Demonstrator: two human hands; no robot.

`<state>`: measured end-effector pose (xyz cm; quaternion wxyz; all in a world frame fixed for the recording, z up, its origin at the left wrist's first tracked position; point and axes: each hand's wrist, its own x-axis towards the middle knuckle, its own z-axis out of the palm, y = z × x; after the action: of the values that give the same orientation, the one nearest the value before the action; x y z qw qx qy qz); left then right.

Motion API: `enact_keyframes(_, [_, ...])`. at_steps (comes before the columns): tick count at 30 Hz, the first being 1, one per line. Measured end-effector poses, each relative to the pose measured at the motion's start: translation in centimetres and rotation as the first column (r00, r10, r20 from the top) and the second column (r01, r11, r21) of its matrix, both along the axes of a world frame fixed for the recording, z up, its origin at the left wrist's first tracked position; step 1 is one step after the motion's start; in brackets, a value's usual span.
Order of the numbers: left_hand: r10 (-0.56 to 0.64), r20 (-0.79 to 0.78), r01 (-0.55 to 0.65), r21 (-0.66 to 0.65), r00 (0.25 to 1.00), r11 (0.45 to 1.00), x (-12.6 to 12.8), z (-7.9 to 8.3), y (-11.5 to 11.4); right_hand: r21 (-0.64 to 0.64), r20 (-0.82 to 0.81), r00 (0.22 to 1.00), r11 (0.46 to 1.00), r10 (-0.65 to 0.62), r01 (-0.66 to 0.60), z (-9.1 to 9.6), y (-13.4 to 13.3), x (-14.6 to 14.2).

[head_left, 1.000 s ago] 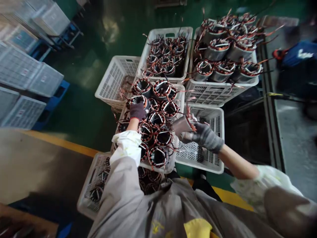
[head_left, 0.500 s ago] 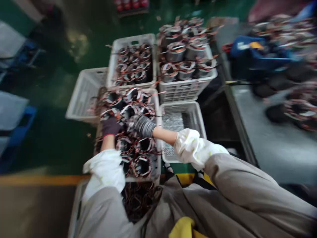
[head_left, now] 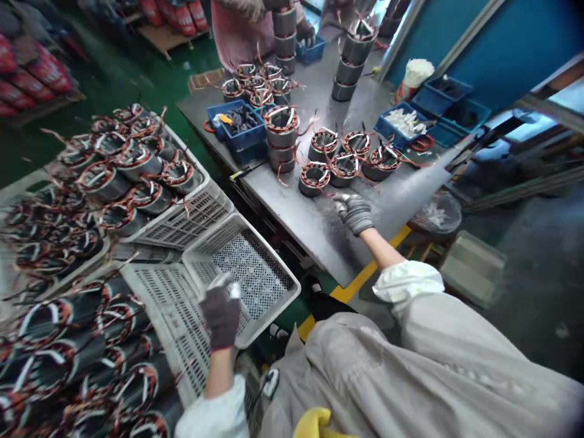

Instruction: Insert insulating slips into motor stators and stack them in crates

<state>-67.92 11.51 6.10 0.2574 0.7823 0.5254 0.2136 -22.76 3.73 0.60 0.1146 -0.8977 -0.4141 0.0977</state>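
My left hand [head_left: 222, 313], in a dark glove with pale fingertips, hovers over the near left side of a white plastic crate [head_left: 287, 292]. Its fingers are blurred but look loosely apart, and I see nothing in them. My right hand [head_left: 354, 214], in a grey striped glove, is over the metal table [head_left: 296, 210] near its front edge. Its fingers are slightly bent and appear to hold nothing. Just beyond them stand several wound motor stators, the closest being a stator [head_left: 314, 179] with copper windings and white strips.
Crates packed with stators [head_left: 103, 179] fill the left. On the table are stacked stators [head_left: 281, 137], a blue bin [head_left: 239, 131] of dark parts and a blue bin [head_left: 404, 125] of white pieces. A co-worker's gloved hand [head_left: 306, 31] is at the far side.
The view has swung right towards the table. Both hands have left the stators in the crate; the right is now over the table, the left above the other crate.
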Motion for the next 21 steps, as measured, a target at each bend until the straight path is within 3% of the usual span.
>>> enact_keyframes(2, [-0.059, 0.121, 0.063, -0.035, 0.991, 0.997, 8.5, -1.7, 0.1, 0.059, -0.001, 1.000, 0.998, -0.018, 0.018, 0.1, 0.4, 4.9])
enact_keyframes(5, [-0.253, 0.271, 0.293, -0.122, 0.929, 0.948, 19.5, -1.8, 0.3, 0.080, -0.044, 0.999, 0.997, 0.013, -0.010, -0.5, -0.5, 9.3])
enact_keyframes(7, [-0.360, 0.261, 0.402, -0.130, 0.896, 0.906, 25.0, -1.2, 1.0, 0.014, -0.094, 0.996, 1.000, 0.008, -0.006, -1.5, -2.6, 10.3])
enact_keyframes(10, [-0.415, 0.110, 0.427, -0.120, 0.903, 0.896, 30.7, -0.7, 3.4, -0.145, -0.180, 0.983, 0.989, -0.022, -0.005, -3.9, -7.1, 9.3])
enact_keyframes(13, [-0.389, -0.021, 0.384, -0.114, 0.921, 0.916, 34.2, -0.5, 6.4, -0.170, -0.199, 0.980, 0.985, -0.014, -0.020, -6.5, -11.3, 6.9])
enact_keyframes(16, [-0.316, 0.010, 0.314, -0.124, 0.949, 0.941, 35.5, -1.4, 7.3, -0.074, -0.166, 0.986, 0.997, 0.003, -0.016, -8.7, -13.5, 5.2])
enact_keyframes(18, [-0.242, 0.083, 0.251, -0.127, 0.967, 0.960, 34.9, -2.7, 6.3, -0.010, -0.156, 0.988, 1.000, 0.003, -0.005, -9.9, -13.8, 4.9])
enact_keyframes(21, [-0.197, 0.105, 0.205, -0.072, 0.975, 0.976, 31.9, -5.2, 3.1, 0.080, -0.165, 0.986, 0.997, 0.026, -0.013, -11.3, -13.2, 4.8])
